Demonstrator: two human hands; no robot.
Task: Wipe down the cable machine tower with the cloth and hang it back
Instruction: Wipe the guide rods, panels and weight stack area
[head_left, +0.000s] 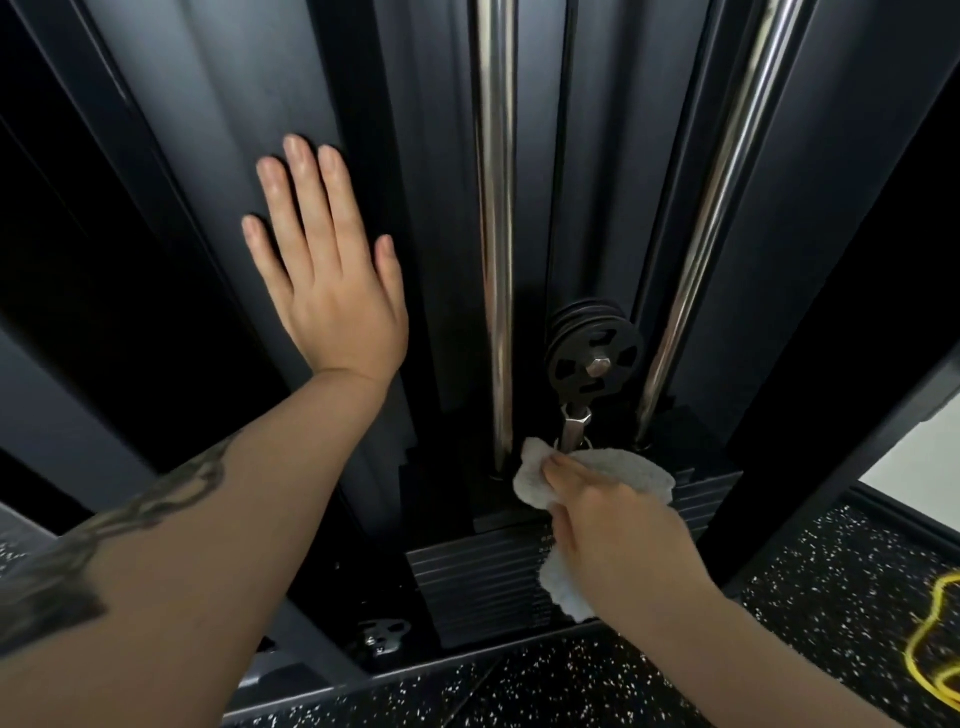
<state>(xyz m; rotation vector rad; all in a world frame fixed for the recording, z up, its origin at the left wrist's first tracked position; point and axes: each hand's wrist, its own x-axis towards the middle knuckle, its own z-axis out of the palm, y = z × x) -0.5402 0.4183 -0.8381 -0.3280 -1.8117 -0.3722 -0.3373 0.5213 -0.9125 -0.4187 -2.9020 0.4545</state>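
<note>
The dark cable machine tower (223, 104) fills the view, with two chrome guide rods (496, 234) running down to a black weight stack (478, 577). A black pulley (595, 364) hangs between the rods above the stack. My left hand (327, 270) lies flat and open against the tower's left upright, fingers spread. My right hand (618, 540) grips a white cloth (535, 473) and presses it on top of the weight stack, just below the pulley's metal stem. Part of the cloth hangs out under my palm.
Black speckled rubber flooring (597, 686) lies at the tower's base. A yellow cord (935, 639) curls on the floor at the far right. A small metal bracket (382, 636) sits low beside the stack. A pale floor patch (914, 462) shows right of the frame.
</note>
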